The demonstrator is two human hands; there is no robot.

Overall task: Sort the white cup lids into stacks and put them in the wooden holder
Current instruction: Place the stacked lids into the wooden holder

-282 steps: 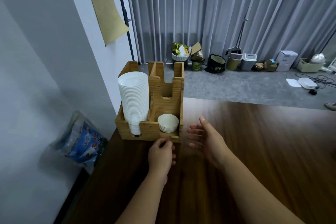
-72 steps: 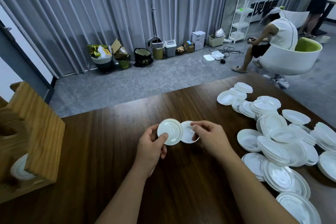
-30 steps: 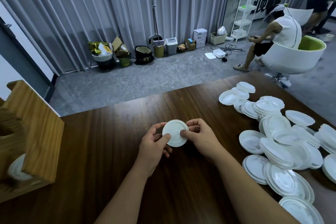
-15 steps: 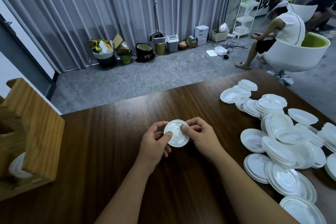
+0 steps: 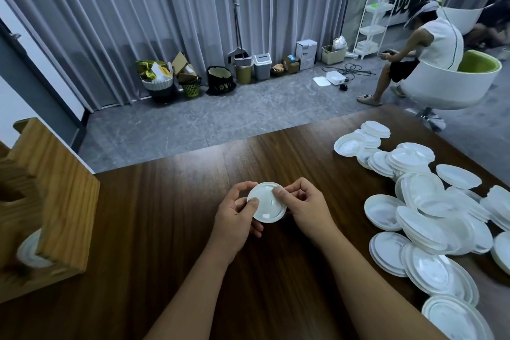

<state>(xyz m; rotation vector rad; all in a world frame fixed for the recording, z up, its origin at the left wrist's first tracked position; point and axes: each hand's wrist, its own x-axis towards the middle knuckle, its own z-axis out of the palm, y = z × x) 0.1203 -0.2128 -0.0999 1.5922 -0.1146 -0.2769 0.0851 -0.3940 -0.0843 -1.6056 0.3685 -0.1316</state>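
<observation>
Both my hands hold a small stack of white lids [image 5: 267, 203] above the middle of the dark wooden table [image 5: 171, 218]. My left hand [image 5: 234, 215] grips its left edge, thumb on top. My right hand [image 5: 303, 204] pinches its right edge with thumb and curled fingers. A large loose pile of white cup lids [image 5: 430, 201] of different sizes lies on the table's right side. The wooden holder [image 5: 52, 201] stands at the left edge, with white lids [image 5: 29, 252] in its lower front compartment.
Beyond the table's far edge is grey floor with bins, bags and boxes [image 5: 242, 69] along a grey curtain. A person sits in a white and green chair [image 5: 452, 80] at the far right. A white shelf [image 5: 375, 16] stands behind.
Two separate lids held side by side have been brought together into one small stack between my hands. The hands have stayed over the table's middle, and my view has shifted slightly.
</observation>
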